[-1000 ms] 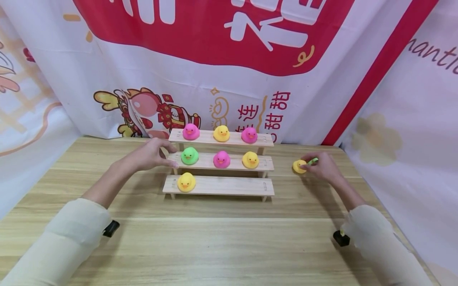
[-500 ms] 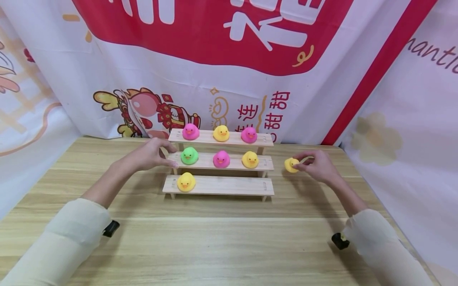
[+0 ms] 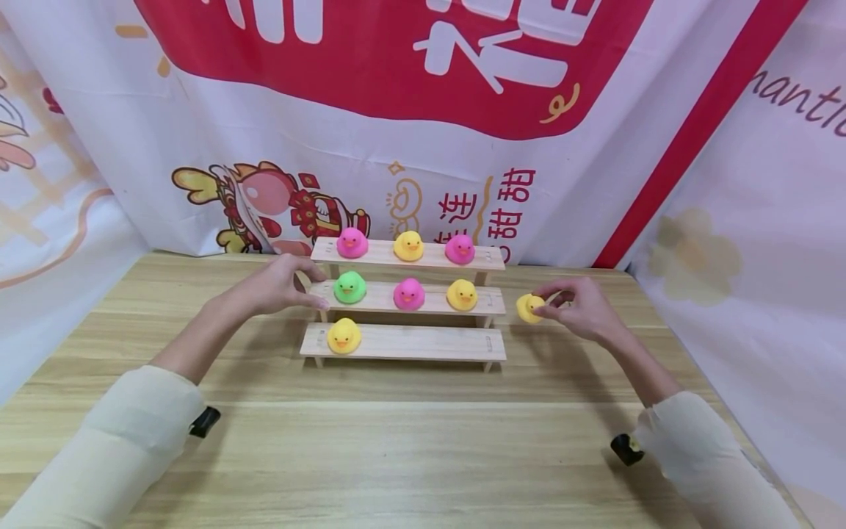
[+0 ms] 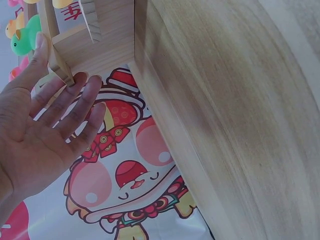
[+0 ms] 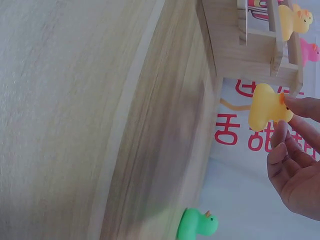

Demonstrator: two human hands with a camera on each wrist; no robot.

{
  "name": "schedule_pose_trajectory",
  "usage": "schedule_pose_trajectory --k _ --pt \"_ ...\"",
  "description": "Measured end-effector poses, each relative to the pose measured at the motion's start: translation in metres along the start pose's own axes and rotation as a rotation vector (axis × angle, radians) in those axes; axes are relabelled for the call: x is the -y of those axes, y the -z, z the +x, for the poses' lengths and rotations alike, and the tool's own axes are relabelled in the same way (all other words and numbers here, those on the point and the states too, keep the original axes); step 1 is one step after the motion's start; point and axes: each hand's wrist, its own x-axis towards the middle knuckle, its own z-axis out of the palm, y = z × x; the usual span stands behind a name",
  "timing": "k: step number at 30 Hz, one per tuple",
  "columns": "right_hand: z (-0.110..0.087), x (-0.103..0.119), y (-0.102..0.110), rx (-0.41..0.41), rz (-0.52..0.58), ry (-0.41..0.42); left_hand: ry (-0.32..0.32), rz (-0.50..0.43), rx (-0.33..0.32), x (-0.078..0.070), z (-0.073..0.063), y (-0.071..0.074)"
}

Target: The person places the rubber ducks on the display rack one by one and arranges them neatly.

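Observation:
A three-step wooden display stand (image 3: 423, 343) bears several rubber ducks. My left hand (image 3: 280, 285) grips the left end of its middle step, thumb in front and fingers behind, beside a green rubber duck (image 3: 349, 287). In the left wrist view, that step's end lies between the thumb and fingers of the left hand (image 4: 55, 120). Right of the stand, my right hand (image 3: 581, 308) pinches a yellow rubber duck (image 3: 529, 308) between thumb and fingertips. The right wrist view shows this yellow duck (image 5: 265, 107) raised off the tabletop, its head partly covered by the thumb.
Pink and yellow ducks (image 3: 409, 246) line the top step; a pink duck (image 3: 409, 294) and a yellow duck (image 3: 462, 295) share the middle one. One yellow duck (image 3: 344, 336) sits at the bottom step's left. Another green duck (image 5: 197, 225) is on the table. Printed cloth (image 3: 370, 147) hangs behind.
My right hand has lifted the yellow duck and carried it left toward the stand, away from the green duck it was beside. The left hand has stayed in place.

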Motion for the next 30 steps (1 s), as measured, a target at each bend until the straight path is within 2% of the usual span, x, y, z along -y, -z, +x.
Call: schedule_pose_trajectory --k 5,10,21,26,30 --pt "-0.003 0.004 0.002 0.033 0.004 0.022 0.004 -0.004 0.002 -0.001 0.000 0.000" --pt "-0.008 0.009 0.006 0.126 0.010 0.047 0.007 -0.003 0.003 -0.001 0.000 0.000" --pt "-0.008 0.013 0.000 0.313 0.088 0.246 0.001 -0.007 0.004 -0.003 -0.002 0.000" --pt "-0.009 0.018 -0.002 0.377 0.111 0.291 0.001 -0.002 0.002 -0.002 -0.001 0.000" --pt "-0.009 0.025 -0.006 0.400 0.127 0.296 0.002 -0.007 0.003 -0.003 -0.001 0.000"
